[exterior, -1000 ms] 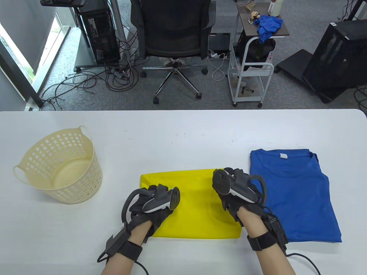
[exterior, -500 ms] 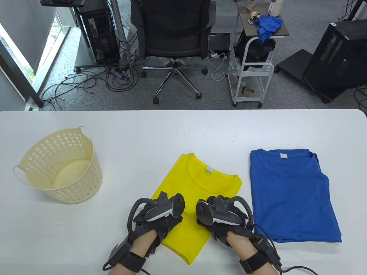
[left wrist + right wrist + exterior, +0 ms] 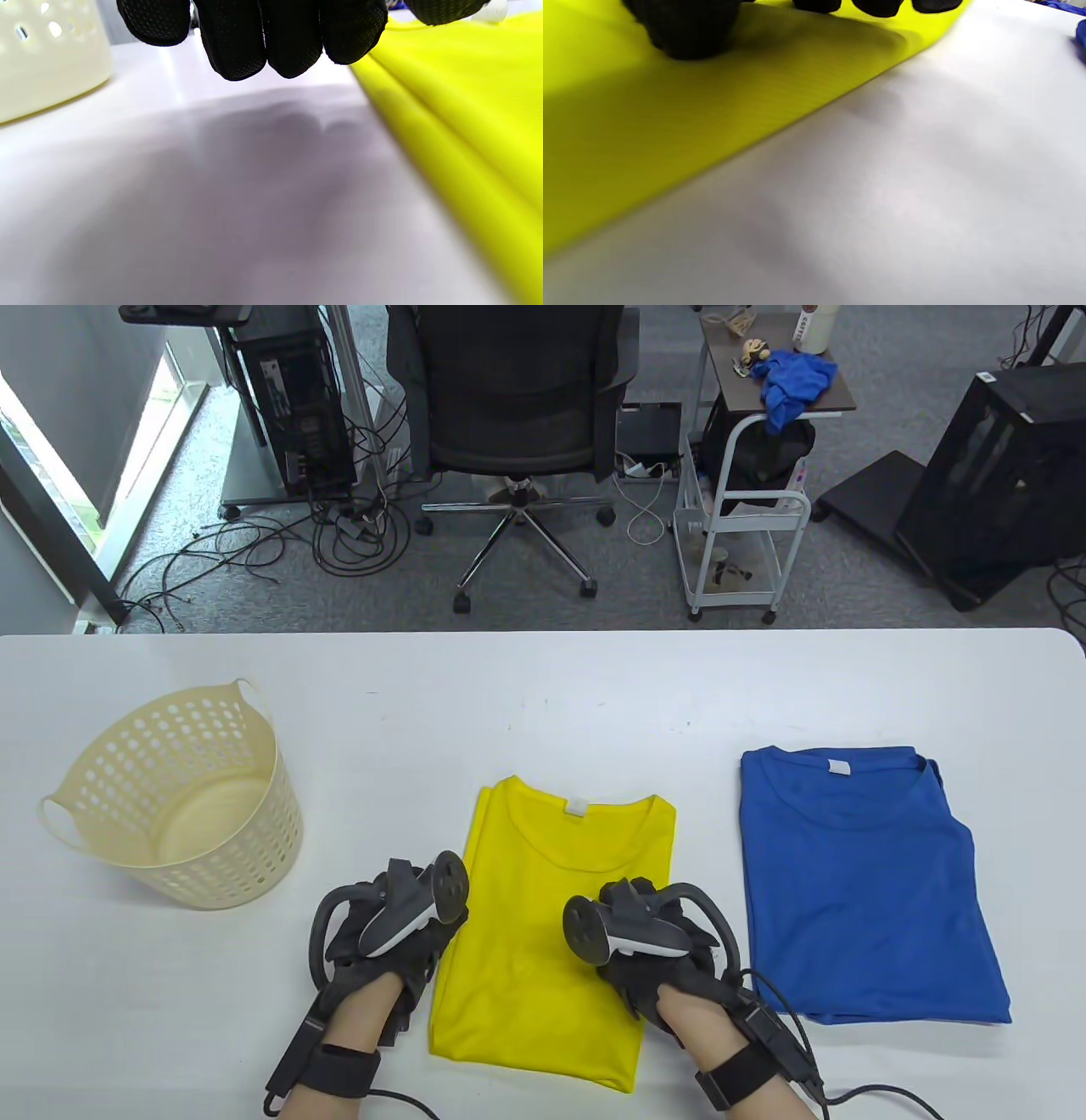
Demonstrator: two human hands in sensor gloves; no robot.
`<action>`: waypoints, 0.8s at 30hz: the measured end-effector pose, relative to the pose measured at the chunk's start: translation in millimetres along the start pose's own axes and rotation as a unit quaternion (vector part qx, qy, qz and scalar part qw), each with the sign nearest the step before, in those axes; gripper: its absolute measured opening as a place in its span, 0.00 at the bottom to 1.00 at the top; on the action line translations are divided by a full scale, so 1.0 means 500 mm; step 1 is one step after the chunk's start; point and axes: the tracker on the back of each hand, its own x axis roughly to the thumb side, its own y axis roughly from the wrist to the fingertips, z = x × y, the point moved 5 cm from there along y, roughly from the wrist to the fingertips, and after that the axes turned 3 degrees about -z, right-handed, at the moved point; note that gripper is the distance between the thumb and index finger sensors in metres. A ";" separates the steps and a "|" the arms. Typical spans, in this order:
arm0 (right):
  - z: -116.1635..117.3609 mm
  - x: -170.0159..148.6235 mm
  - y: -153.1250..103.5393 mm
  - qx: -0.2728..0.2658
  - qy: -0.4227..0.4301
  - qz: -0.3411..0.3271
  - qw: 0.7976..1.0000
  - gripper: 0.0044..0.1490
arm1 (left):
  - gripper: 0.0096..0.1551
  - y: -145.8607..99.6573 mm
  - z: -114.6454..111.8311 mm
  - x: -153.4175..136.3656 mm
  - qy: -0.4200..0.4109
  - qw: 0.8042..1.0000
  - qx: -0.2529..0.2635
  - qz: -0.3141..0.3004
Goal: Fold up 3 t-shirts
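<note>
Room: office floor with a chair [image 3: 509,398], a cart and loose cables beyond a white table [image 3: 543,687].
Yellow shirt [image 3: 551,942]: folded to a narrow panel, collar away from the person, lying between the two hands.
Left hand [image 3: 386,937]: just left of the shirt's left edge; in the wrist view the fingers [image 3: 258,34] hang together above bare table and hold nothing.
Right hand [image 3: 657,950]: on the shirt's right edge, fingers resting on the cloth; whether it pinches, I cannot tell.
Blue shirt [image 3: 865,882]: folded flat, right of the right hand.
Basket [image 3: 170,797]: left of the left hand.
Handling: light, limp, probably slides easily; best pinched at both hem corners nearest the wrists.
</note>
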 end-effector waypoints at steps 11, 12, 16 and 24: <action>-0.087 -0.112 -0.074 -0.187 0.085 0.066 0.976 0.37 | 0.36 0.012 -0.008 -0.014 0.016 0.999 -0.011 0.044; -0.094 -0.150 -0.082 -0.213 0.099 0.107 0.966 0.36 | 0.37 0.015 -0.011 -0.016 0.017 0.999 -0.017 0.048; -0.061 -0.210 -0.045 -0.140 0.106 0.180 0.968 0.37 | 0.45 0.030 -0.022 -0.002 0.022 0.997 -0.038 0.059; -0.029 -0.190 0.066 -0.024 0.127 0.219 0.967 0.48 | 0.44 0.057 -0.014 0.050 0.058 0.997 -0.005 0.054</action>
